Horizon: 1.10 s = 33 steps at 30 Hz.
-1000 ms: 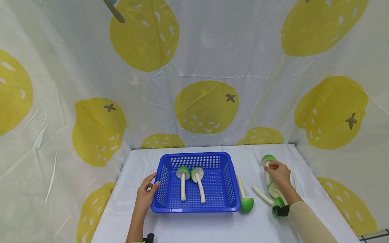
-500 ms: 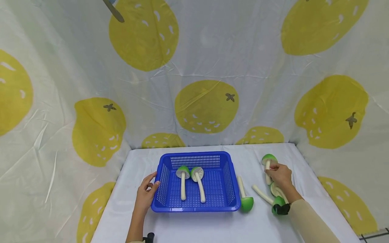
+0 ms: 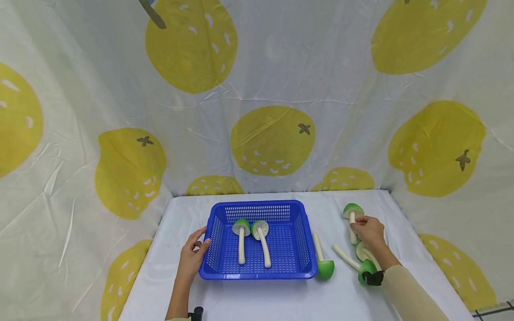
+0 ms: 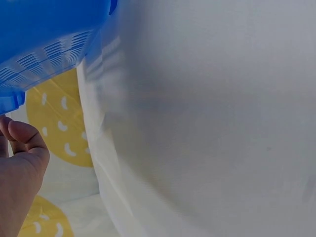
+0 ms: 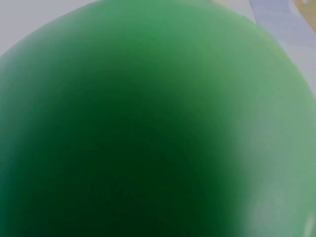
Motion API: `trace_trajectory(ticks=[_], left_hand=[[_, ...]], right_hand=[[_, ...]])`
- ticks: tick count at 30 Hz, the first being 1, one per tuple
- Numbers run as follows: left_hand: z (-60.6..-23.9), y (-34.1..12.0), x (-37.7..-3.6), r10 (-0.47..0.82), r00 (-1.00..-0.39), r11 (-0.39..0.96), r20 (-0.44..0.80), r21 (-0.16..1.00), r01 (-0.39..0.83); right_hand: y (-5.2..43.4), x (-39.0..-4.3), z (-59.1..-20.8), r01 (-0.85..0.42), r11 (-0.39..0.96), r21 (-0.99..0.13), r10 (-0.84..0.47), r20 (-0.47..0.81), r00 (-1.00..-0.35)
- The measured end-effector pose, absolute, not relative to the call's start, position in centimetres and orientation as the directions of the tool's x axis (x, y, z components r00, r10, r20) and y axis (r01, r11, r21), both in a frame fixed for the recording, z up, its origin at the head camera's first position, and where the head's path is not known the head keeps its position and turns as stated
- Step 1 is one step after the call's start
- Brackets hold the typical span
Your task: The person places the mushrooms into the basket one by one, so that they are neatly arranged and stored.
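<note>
A blue plastic basket (image 3: 305, 249) stands mid-table with two green-capped, white-stemmed toy mushrooms (image 3: 241, 240) lying in it. My left hand (image 3: 194, 255) rests against the basket's left wall, fingers relaxed. The left wrist view shows those fingers (image 4: 22, 153) under the basket's edge (image 4: 44, 44). My right hand (image 3: 367, 229) grips the stem of another mushroom (image 3: 353, 209) at the right, cap pointing away. A green cap (image 5: 148, 128) fills the right wrist view, blurred.
Three more mushrooms lie on the white table (image 3: 281, 298): one (image 3: 324, 265) beside the basket's right wall, one (image 3: 361, 267) near my right wrist, one (image 3: 362, 252) partly under it. A lemon-print curtain (image 3: 273, 138) closes in the back and sides.
My right hand has slid from the mushroom's cap down onto its stem and closed round it, so more of the cap shows. The left hand and basket have not moved.
</note>
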<state>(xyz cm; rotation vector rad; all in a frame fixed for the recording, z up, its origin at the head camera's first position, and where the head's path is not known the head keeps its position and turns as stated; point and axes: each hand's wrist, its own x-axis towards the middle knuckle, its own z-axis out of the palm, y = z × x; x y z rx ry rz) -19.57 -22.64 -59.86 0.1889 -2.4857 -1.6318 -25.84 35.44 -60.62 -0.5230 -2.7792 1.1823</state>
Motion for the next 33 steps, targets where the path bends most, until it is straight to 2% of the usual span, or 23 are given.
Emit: trace_trajectory(ticks=[6,14,24,33], left_hand=[[-60.0,-22.7,-19.5,-0.184,-0.979,0.368,0.084,0.93,0.011],[-59.8,-22.4,-19.6,-0.191,-0.981,0.365,0.039,0.93,-0.034],[-59.9,-22.7,-19.3,-0.18,-0.982,0.387,0.061,0.922,-0.014],[-59.6,-22.8,-19.3,-0.169,-0.984,0.392,0.061,0.92,-0.01]], right_hand=[[35.2,-25.7,-60.0,0.275,0.632,-0.724,0.347,-0.052,-0.936],[34.4,-25.4,-58.6,0.273,0.612,-0.742,0.347,-0.058,-0.936],[33.1,-24.6,-57.5,0.237,0.571,-0.786,0.32,-0.053,-0.946],[32.3,-24.2,-56.2,0.168,0.555,-0.815,0.298,0.006,-0.954]])
